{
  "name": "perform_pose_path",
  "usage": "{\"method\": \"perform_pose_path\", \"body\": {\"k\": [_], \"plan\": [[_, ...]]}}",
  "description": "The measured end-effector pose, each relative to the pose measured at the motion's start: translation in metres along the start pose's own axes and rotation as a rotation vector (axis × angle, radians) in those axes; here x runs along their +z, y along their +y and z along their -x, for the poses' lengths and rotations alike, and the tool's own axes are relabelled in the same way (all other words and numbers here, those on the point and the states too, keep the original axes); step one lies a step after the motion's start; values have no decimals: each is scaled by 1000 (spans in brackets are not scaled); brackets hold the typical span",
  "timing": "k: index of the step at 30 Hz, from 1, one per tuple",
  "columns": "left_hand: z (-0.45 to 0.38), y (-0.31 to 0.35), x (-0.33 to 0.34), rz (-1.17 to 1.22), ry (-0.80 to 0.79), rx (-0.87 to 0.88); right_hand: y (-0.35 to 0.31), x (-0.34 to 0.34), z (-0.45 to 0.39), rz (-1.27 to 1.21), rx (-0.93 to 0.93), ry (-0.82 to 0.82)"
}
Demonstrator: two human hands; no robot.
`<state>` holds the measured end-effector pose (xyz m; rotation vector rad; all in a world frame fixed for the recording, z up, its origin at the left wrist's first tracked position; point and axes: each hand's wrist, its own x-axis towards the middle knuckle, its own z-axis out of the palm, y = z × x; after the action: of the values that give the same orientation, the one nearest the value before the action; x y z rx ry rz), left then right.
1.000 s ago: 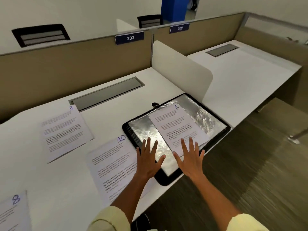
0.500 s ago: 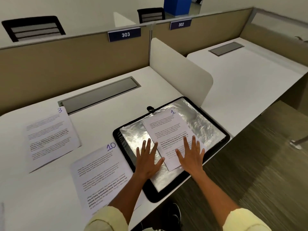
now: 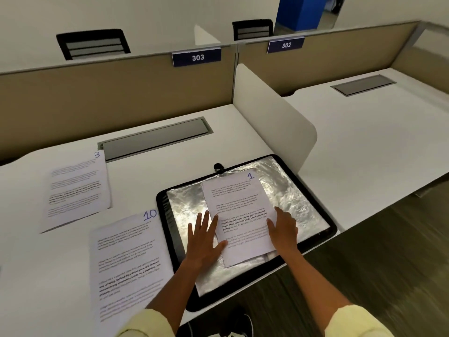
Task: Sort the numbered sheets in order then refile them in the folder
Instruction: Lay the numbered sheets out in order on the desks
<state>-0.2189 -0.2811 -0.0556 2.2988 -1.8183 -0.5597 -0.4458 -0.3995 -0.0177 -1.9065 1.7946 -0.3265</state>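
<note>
Head view: sheet 1 [image 3: 239, 215] lies on open folder [image 3: 313, 215], long axis running away from me, slightly tilted. My left hand [image 3: 202, 239] flat, fingers spread, thumb touching its left edge; right hand [image 3: 283, 228] fingers resting on right edge. Sheet 10 [image 3: 126, 259] nearer left hand, sheet 3 [image 3: 76, 190] farther left on tabletop [image 3: 150, 166].

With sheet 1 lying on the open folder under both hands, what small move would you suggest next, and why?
Probably square sheet 1 up in the folder: it lies skewed, left hand and right hand at its sides. Sheets 3 and 10 wait.
</note>
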Motion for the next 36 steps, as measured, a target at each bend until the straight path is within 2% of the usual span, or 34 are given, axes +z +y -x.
{"method": "perform_pose_path", "body": {"k": [4, 12, 20, 26, 31, 36], "plan": [[0, 6, 4, 19, 30, -54, 7, -8, -11, -255, 24, 49], [6, 30, 8, 77, 85, -127, 23, -16, -16, -369, 40, 90], [13, 51, 1, 282, 157, -178, 25, -24, -24, -651, 94, 170], [17, 53, -13, 533, 288, -302, 3, -19, -24, -841, 212, 156], [30, 38, -31, 863, 451, -424, -29, 1, -10, -906, 184, 112], [73, 0, -53, 899, 613, -503, -75, 31, 22, -913, 125, 64]]}}
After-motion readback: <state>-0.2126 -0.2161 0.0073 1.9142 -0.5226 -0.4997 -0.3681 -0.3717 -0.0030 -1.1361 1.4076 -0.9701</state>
